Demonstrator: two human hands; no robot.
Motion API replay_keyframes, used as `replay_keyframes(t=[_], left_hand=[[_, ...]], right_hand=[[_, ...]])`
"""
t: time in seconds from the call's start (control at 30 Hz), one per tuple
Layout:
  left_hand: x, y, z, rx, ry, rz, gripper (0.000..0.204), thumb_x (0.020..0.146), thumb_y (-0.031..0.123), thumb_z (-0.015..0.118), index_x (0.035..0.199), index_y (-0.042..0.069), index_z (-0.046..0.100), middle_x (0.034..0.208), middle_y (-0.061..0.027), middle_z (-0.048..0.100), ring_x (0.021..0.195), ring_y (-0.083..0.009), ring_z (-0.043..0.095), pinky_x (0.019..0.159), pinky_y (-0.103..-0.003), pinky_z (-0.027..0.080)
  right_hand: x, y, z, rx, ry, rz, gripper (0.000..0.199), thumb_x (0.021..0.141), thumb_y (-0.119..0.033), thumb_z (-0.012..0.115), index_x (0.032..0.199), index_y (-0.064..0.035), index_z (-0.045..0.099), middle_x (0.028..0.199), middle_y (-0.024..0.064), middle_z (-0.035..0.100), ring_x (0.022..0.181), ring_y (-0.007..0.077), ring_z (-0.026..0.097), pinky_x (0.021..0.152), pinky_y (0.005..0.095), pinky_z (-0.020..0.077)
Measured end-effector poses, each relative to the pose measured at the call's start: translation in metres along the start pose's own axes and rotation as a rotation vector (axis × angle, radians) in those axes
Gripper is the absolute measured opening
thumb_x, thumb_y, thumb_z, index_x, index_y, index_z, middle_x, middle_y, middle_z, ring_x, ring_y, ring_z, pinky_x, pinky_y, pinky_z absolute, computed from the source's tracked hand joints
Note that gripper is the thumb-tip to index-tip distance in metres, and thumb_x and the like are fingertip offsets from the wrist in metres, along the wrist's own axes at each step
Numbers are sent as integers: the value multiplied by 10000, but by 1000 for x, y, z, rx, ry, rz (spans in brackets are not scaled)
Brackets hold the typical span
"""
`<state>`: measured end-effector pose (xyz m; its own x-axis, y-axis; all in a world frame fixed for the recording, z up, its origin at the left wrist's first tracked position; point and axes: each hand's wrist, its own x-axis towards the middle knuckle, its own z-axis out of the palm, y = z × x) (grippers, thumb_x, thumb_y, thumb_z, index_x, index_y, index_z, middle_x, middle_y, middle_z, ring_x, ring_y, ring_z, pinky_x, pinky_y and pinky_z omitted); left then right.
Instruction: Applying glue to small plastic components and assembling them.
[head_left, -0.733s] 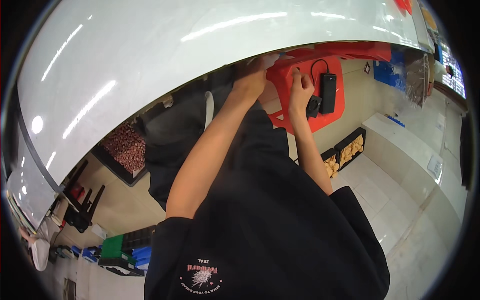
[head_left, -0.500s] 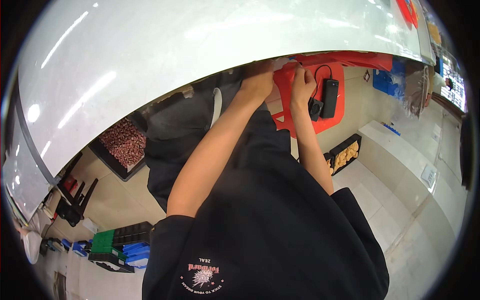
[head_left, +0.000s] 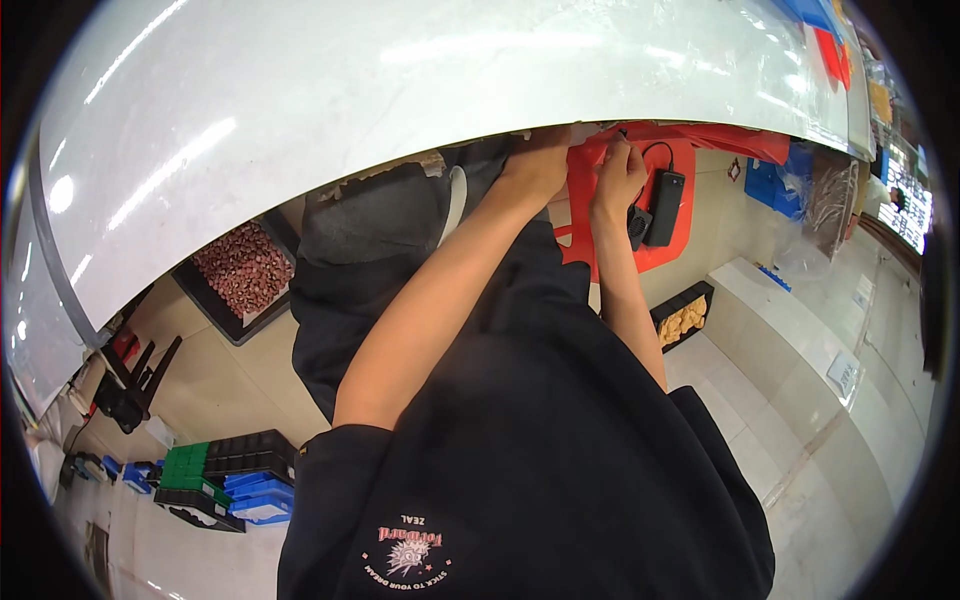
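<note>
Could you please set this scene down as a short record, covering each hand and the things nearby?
Left hand: fingers hidden behind white table's edge
Right hand: fingers drawn together, seen against red plastic seat; hold unclear
On seat: long black device with a cord
Floor, left: black tray of reddish pieces
Floor, right: dark tray of tan pieces

Left head-worn fisheye faces down, close above black shirt (head_left: 540, 430).

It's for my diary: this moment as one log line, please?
left hand: partly hidden by white table; right hand: pinched, near red stool; black box: on stool
</note>
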<state>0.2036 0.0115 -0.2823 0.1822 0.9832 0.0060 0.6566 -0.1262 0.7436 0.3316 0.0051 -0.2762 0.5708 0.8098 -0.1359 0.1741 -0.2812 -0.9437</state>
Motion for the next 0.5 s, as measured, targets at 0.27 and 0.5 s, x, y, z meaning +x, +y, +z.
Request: replay_keyframes(t=[0.27,0.5], left_hand=[[-2,-1,7,10,-33,-19,520,768,133,632,1223,-37,447,1140,-181,557,1102,-311,517,983,-487,327],[-1,2,-2,-78,-33,-10,465,774,143,628,1180,-30,483,1122,-177,575,1104,-287,523,988,-471,315]], right_hand=[[-5,-8,0,-71,-14,-25,249,885,-217,589,767,2,588,677,-37,491,646,52,369,559,230,305],[-24,21,-11,-178,-68,-27,331,920,-327,539,707,-75,511,621,-50,424,565,39,360,498,199,313]])
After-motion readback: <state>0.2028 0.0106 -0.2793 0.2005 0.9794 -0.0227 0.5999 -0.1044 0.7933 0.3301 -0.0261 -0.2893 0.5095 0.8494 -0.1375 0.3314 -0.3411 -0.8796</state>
